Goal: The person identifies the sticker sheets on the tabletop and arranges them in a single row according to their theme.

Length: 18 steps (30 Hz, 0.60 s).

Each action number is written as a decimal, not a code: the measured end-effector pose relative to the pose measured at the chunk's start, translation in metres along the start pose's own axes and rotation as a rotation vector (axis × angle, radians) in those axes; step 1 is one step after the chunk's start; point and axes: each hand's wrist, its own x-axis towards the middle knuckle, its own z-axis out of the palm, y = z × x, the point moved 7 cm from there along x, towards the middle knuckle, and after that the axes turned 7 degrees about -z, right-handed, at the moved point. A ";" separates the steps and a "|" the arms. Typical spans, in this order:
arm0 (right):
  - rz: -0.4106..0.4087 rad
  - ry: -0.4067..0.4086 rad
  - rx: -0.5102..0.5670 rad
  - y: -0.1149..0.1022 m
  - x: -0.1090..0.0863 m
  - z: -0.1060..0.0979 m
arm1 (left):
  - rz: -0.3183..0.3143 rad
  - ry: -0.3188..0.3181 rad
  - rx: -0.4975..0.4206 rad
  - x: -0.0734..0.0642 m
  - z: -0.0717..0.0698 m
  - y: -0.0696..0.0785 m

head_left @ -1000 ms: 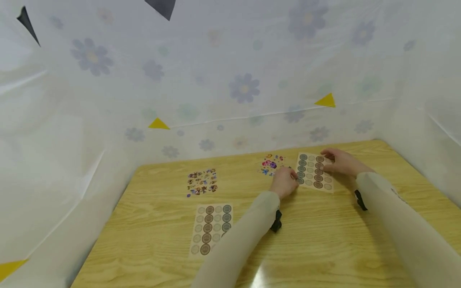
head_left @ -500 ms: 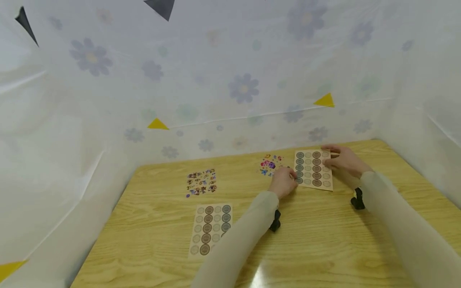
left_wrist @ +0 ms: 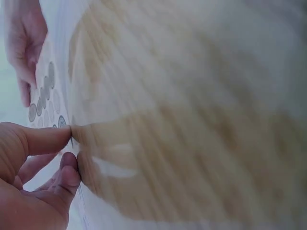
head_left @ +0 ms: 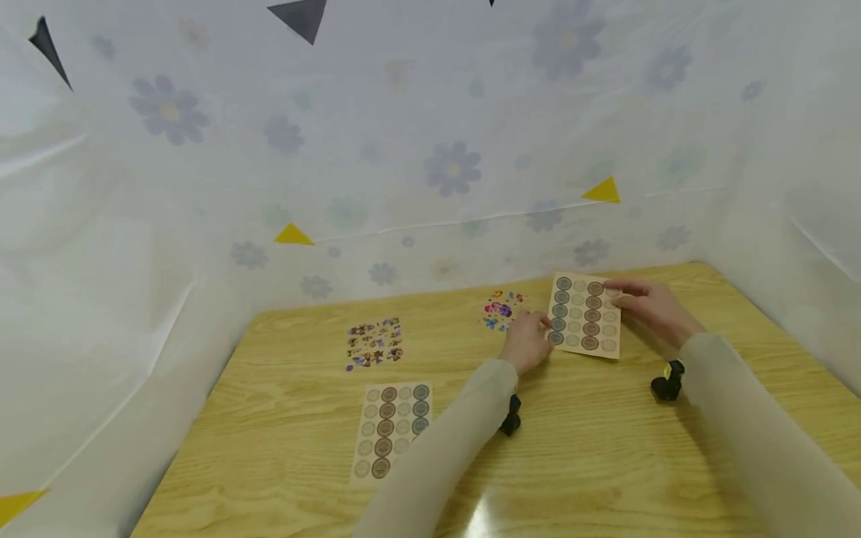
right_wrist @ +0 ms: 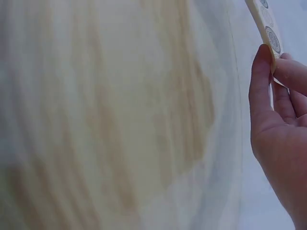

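Note:
On the far right of the wooden table [head_left: 282, 418], a pale sheet of round stickers [head_left: 584, 314] stands tilted, its right side raised. My right hand [head_left: 654, 308] pinches its upper right edge. In the right wrist view, thumb and fingers close on the sheet's rim [right_wrist: 272, 40]. My left hand [head_left: 527, 342] is at the sheet's lower left edge. In the left wrist view, its thumb [left_wrist: 71, 175] and forefinger [left_wrist: 53, 139] are bent, tips low by the table surface with a small gap showing; I cannot tell whether they pinch the sheet's edge.
A colourful flower-print sticker sheet [head_left: 499, 308] lies just left of my left hand. Further left is another clear printed sheet [head_left: 374, 344]. A second round-sticker sheet [head_left: 385, 426] lies nearer, partly covered by my left sleeve [head_left: 444, 456]. A flowered curtain [head_left: 377, 187] hangs behind the table.
My right hand has shifted slightly right and lifted the sticker sheet's right side, so the sheet tilts up more. The left hand has stayed almost in place.

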 end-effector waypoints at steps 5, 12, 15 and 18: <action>0.062 0.000 0.412 0.009 -0.004 0.010 | 0.015 -0.027 -0.165 -0.003 0.000 -0.003; 0.020 0.009 0.288 0.005 -0.004 0.007 | -0.053 0.021 -0.440 -0.009 -0.006 -0.004; 0.032 0.015 0.303 0.003 -0.004 0.008 | -0.094 0.048 -0.544 -0.014 -0.006 -0.006; 0.037 0.013 0.352 -0.001 -0.005 0.011 | -0.142 0.064 -0.692 -0.020 -0.006 -0.009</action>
